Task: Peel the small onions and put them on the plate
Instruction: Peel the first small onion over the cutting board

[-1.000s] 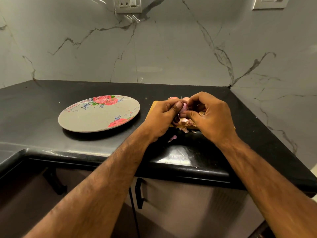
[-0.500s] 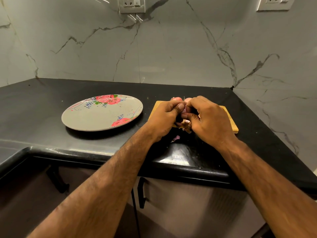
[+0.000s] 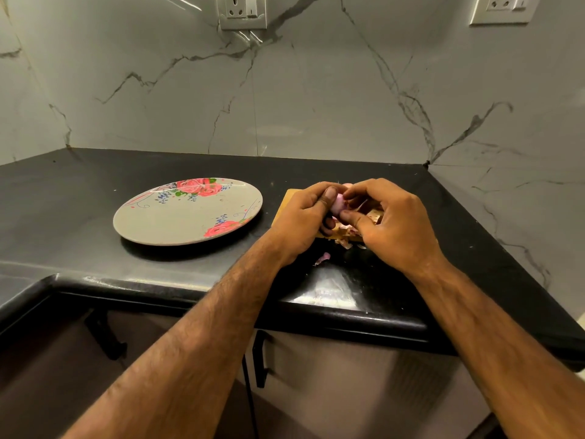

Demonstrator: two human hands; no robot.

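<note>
A small pink onion (image 3: 336, 206) is held just above the wooden board (image 3: 284, 205), pinched between both hands. The left hand (image 3: 300, 221) is curled round it, with the thumb pressed against its near side. The fingers (image 3: 352, 217) of the right hand (image 3: 395, 226) are closed on its other end. A strip of skin appears to be caught under the right fingers, though that spot is partly hidden. Loose peelings (image 3: 345, 232) are heaped on the board beneath the hands, and one scrap (image 3: 323, 258) lies on the black desk (image 3: 79, 198) just in front. The flowered plate (image 3: 177, 221) is set to the left, near the board.
</note>
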